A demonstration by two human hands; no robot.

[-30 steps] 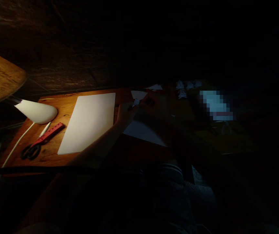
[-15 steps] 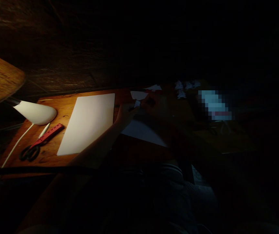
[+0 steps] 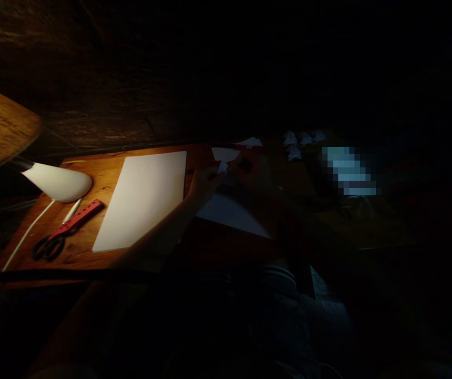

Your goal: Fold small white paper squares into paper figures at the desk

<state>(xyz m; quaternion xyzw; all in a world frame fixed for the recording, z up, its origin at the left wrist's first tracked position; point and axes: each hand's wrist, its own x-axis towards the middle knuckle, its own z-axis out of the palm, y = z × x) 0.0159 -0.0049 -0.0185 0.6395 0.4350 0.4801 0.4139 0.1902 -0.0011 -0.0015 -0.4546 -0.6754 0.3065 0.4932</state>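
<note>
The scene is very dark, lit only by a lamp at the left. My left hand (image 3: 203,181) reaches over the wooden table (image 3: 103,168) and pinches a small folded white paper piece (image 3: 221,168). My right hand (image 3: 251,171) sits in shadow just right of it, its fingers closed on the same paper piece. Beneath both hands lies a white sheet (image 3: 231,213). A larger white sheet (image 3: 142,197) lies flat to the left of my left forearm.
A white lamp head (image 3: 58,181) with its cord stands at the table's left. A red ruler (image 3: 78,217), black-handled scissors (image 3: 48,246) and a pencil (image 3: 72,209) lie near it. Paper scraps (image 3: 226,153) and several small folded paper shapes (image 3: 299,142) sit at the back.
Nothing has plainly moved; both hands stay together on the small paper piece, with only slight finger shifts.
</note>
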